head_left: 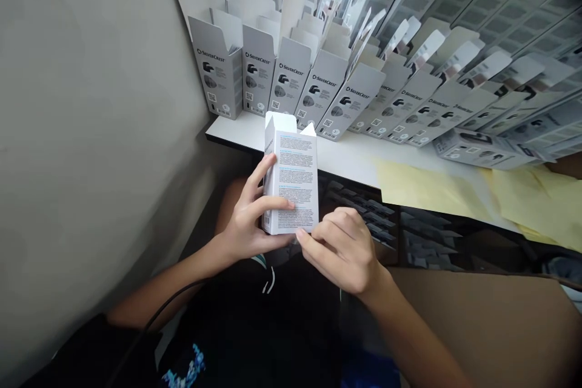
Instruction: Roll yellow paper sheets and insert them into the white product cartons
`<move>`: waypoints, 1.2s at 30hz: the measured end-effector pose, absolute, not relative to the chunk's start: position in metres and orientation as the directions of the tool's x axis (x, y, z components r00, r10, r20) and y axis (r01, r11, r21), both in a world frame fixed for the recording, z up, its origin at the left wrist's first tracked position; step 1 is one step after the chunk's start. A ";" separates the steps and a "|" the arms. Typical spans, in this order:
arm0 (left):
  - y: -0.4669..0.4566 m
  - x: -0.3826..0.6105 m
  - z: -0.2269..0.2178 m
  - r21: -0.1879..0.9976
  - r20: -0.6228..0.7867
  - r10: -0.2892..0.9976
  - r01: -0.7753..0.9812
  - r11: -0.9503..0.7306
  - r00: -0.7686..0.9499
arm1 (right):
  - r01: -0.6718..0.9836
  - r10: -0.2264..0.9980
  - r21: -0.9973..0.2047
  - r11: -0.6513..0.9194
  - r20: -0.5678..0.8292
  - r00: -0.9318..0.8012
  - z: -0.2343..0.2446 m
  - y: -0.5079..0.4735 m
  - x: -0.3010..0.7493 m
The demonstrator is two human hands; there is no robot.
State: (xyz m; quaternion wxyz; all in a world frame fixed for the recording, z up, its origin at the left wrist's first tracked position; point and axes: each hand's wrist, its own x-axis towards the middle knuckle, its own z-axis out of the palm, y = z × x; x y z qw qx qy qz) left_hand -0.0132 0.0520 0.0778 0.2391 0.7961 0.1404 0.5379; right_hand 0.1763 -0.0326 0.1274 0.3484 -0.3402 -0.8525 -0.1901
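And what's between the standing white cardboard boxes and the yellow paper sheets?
Between the standing boxes and the yellow sheets, the head view shows a strip of white tabletop, with a printed white cardboard box lying on its side at right.

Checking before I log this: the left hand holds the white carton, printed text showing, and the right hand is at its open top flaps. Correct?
Not quite: the head view shows the right hand at the lower edge of the white carton, not at its open top flaps. The rest stands.
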 end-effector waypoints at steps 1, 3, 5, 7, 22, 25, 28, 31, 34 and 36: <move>0.052 -0.013 0.078 0.533 0.787 0.483 -0.030 -0.845 0.383 | 0.713 0.457 0.085 0.696 0.713 -0.532 0.128 -0.033 0.177; 0.051 -0.013 0.078 0.536 0.782 0.488 -0.017 -0.844 0.388 | 0.708 0.466 0.084 0.701 0.698 -0.544 0.130 -0.033 0.179; 0.050 -0.013 0.078 0.543 0.773 0.496 -0.008 -0.840 0.396 | 0.694 0.478 0.066 0.717 0.678 -0.558 0.132 -0.033 0.182; 0.049 -0.014 0.077 0.555 0.766 0.508 -0.007 -0.832 0.395 | 0.674 0.500 0.027 0.738 0.649 -0.573 0.133 -0.034 0.186; 0.043 -0.012 0.075 0.615 0.730 0.537 -0.062 -0.786 0.424 | 0.637 0.630 -0.442 0.632 0.772 -0.089 0.100 -0.039 0.159; 0.042 -0.014 0.077 0.637 0.701 0.528 -0.088 -0.766 0.480 | 0.622 0.607 -0.436 0.650 0.791 -0.081 0.091 -0.041 0.163; 0.040 -0.015 0.079 0.641 0.663 0.503 -0.072 -0.764 0.554 | 0.619 0.623 -0.454 0.640 0.779 -0.073 0.087 -0.043 0.170; 0.039 -0.015 0.079 0.661 0.636 0.499 -0.082 -0.746 0.589 | 0.655 0.618 -0.423 0.626 0.781 -0.086 0.087 -0.045 0.173; 0.037 -0.014 0.079 0.667 0.633 0.496 -0.093 -0.739 0.594 | 0.673 0.619 -0.390 0.629 0.775 -0.130 0.088 -0.047 0.174; 0.036 -0.014 0.079 0.662 0.642 0.491 -0.102 -0.743 0.589 | 0.682 0.620 -0.380 0.624 0.772 -0.137 0.086 -0.049 0.173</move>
